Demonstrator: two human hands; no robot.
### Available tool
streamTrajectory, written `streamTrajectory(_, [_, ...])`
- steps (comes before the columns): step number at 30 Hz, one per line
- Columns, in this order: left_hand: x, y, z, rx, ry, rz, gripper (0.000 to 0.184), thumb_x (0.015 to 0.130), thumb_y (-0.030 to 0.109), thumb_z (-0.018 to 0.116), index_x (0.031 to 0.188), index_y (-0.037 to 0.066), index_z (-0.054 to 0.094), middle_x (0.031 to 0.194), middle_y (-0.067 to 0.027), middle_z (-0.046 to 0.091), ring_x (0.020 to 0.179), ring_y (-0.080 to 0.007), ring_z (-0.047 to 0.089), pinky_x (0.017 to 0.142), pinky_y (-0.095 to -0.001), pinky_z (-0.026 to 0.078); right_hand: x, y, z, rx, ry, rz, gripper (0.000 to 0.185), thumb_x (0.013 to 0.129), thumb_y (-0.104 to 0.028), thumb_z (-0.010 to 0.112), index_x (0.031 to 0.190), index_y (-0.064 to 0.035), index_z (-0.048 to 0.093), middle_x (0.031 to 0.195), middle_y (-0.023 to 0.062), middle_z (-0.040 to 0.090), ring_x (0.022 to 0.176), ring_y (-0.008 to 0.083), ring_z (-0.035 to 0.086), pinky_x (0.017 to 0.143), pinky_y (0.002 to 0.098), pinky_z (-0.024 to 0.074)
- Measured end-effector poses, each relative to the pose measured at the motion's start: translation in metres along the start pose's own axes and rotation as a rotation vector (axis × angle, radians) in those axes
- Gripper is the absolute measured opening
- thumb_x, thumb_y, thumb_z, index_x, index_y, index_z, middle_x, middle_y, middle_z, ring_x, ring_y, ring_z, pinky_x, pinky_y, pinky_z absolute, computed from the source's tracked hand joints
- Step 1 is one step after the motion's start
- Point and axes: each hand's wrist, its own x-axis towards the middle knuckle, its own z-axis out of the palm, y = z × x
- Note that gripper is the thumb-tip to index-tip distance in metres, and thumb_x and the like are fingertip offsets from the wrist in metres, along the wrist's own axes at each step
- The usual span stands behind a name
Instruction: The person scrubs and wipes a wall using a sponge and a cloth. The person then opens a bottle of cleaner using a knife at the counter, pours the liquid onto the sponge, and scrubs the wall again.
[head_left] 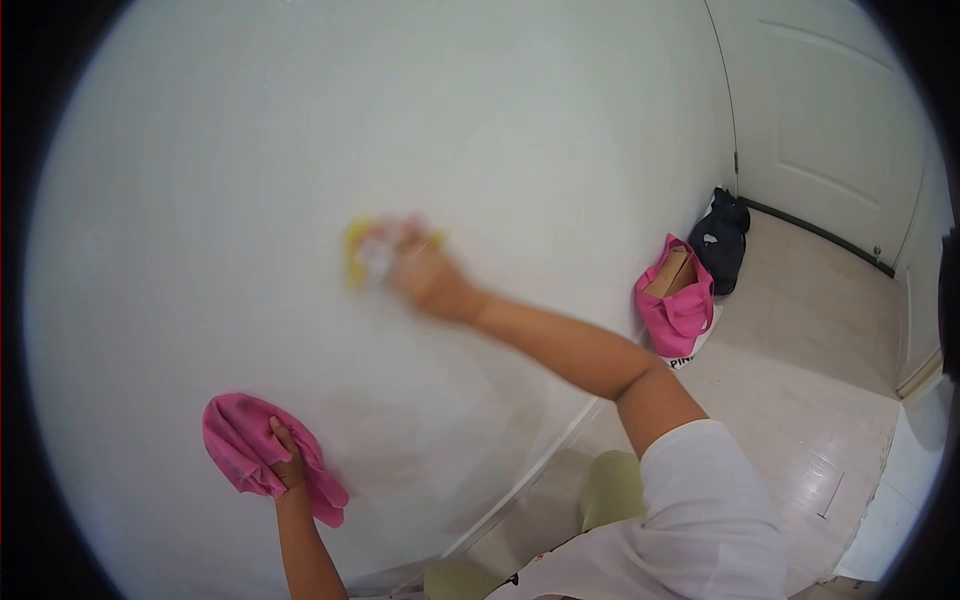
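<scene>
My left hand [287, 462] is closed around a pink cloth [238, 440] at the lower left, and the cloth lies spread against the white wall [560, 130]. The thumb shows on top of the cloth, while most of the fingers are hidden by it. Higher up, near the middle of the view, my right hand [428, 275] is blurred by motion. It grips a yellow and white thing [358, 255] at the wall's surface, perhaps a sponge or a cloth, too smeared to name surely. My right arm stretches across from the lower right.
By the foot of the wall on the right stand a pink tote bag [665, 310] with a cardboard box [672, 272] in it and a black bag [725, 245]. A white door [820, 110] is at the upper right, above a pale tiled floor [780, 400].
</scene>
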Motion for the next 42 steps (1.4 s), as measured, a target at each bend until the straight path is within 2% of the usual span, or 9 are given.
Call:
streamTrajectory(6, [0.0, 0.017, -0.013, 0.106, -0.035, -0.035, 0.04, 0.091, 0.035, 0.05, 0.104, -0.002, 0.058, 0.096, -0.0177, 0.062, 0.09, -0.031, 0.058, 0.079, -0.0402, 0.045, -0.019, 0.13, -0.07, -0.291, 0.211, 0.626, 0.025, 0.081, 0.001, 0.04, 0.1, 0.0095, 0.053, 0.127, 0.0309, 0.042, 0.125, 0.0431, 0.033, 0.104, 0.0577, 0.0199])
streamTrajectory(13, [-0.003, 0.019, -0.012, 0.106, 0.087, 0.063, 0.04, 0.091, 0.034, 0.05, 0.107, -0.002, 0.056, 0.099, -0.0166, 0.061, 0.092, -0.0307, 0.057, 0.081, -0.0399, 0.044, -0.035, 0.05, -0.034, -0.077, 0.01, 0.158, 0.038, 0.085, -0.004, 0.044, 0.122, 0.0017, 0.048, 0.13, 0.0231, 0.044, 0.13, 0.0364, 0.031, 0.108, 0.0525, 0.0177])
streamTrajectory(18, [-0.003, 0.034, -0.017, 0.205, 0.196, 0.147, 0.042, 0.091, 0.034, 0.049, 0.113, -0.001, 0.053, 0.108, -0.0164, 0.058, 0.099, -0.0307, 0.054, 0.087, -0.0387, 0.042, -0.023, 0.139, -0.072, -0.249, 0.389, 0.627, 0.02, 0.081, 0.001, 0.038, 0.092, 0.0068, 0.054, 0.126, 0.0295, 0.043, 0.127, 0.0428, 0.03, 0.105, 0.0581, 0.0173])
streamTrajectory(23, [0.002, 0.022, -0.019, 0.043, -0.234, -0.222, 0.052, 0.091, 0.035, 0.048, 0.129, 0.0, 0.04, 0.131, -0.0185, 0.043, 0.121, -0.0326, 0.04, 0.101, -0.0383, 0.031, -0.017, -0.053, 0.041, -0.058, 0.181, 0.308, 0.019, 0.079, 0.001, 0.043, 0.091, 0.0117, 0.053, 0.124, 0.0329, 0.043, 0.126, 0.0414, 0.033, 0.107, 0.056, 0.0175])
streamTrajectory(24, [0.0, 0.019, -0.014, 0.023, -0.112, -0.135, 0.056, 0.091, 0.036, 0.048, 0.133, 0.001, 0.035, 0.136, -0.0183, 0.037, 0.126, -0.0328, 0.034, 0.104, -0.0388, 0.026, -0.01, -0.097, 0.046, 0.205, 0.05, 0.241, 0.041, 0.082, -0.003, 0.043, 0.122, 0.0018, 0.048, 0.134, 0.0194, 0.041, 0.132, 0.0328, 0.03, 0.11, 0.0499, 0.0142])
streamTrajectory(27, [-0.003, 0.016, -0.012, 0.021, 0.025, 0.007, 0.062, 0.09, 0.037, 0.048, 0.137, 0.001, 0.029, 0.141, -0.0177, 0.03, 0.132, -0.0332, 0.026, 0.108, -0.0398, 0.019, 0.029, -0.157, 0.042, 0.43, -0.026, -0.054, 0.042, 0.081, -0.006, 0.044, 0.122, 0.0001, 0.048, 0.136, 0.0142, 0.041, 0.134, 0.0281, 0.026, 0.11, 0.0499, 0.0131])
streamTrajectory(37, [-0.005, 0.02, -0.008, -0.064, 0.092, -0.018, 0.061, 0.088, 0.037, 0.047, 0.138, 0.006, 0.029, 0.141, -0.0133, 0.031, 0.132, -0.0309, 0.025, 0.108, -0.0394, 0.018, 0.1, 0.208, -0.037, -0.299, 0.594, 0.412, 0.042, 0.075, 0.003, 0.04, 0.114, 0.0015, 0.053, 0.132, 0.0218, 0.042, 0.131, 0.0364, 0.027, 0.106, 0.0587, 0.0111])
streamTrajectory(39, [-0.001, 0.025, -0.012, -0.089, 0.11, 0.002, 0.062, 0.086, 0.038, 0.047, 0.137, 0.006, 0.031, 0.141, -0.0128, 0.031, 0.131, -0.0317, 0.026, 0.108, -0.0399, 0.017, 0.079, 0.249, -0.084, -0.193, 0.512, 0.833, 0.047, 0.072, 0.001, 0.042, 0.118, -0.0004, 0.052, 0.132, 0.0212, 0.042, 0.129, 0.0354, 0.029, 0.105, 0.0542, 0.0181])
streamTrajectory(42, [-0.003, 0.032, -0.019, 0.255, 0.145, 0.062, 0.067, 0.087, 0.04, 0.047, 0.138, 0.004, 0.025, 0.144, -0.0164, 0.025, 0.133, -0.0353, 0.021, 0.109, -0.0423, 0.015, 0.141, 0.218, -0.083, -0.254, 0.588, 0.696, 0.049, 0.07, 0.001, 0.044, 0.118, -0.0035, 0.054, 0.129, 0.0191, 0.045, 0.127, 0.0353, 0.032, 0.101, 0.0524, 0.0247])
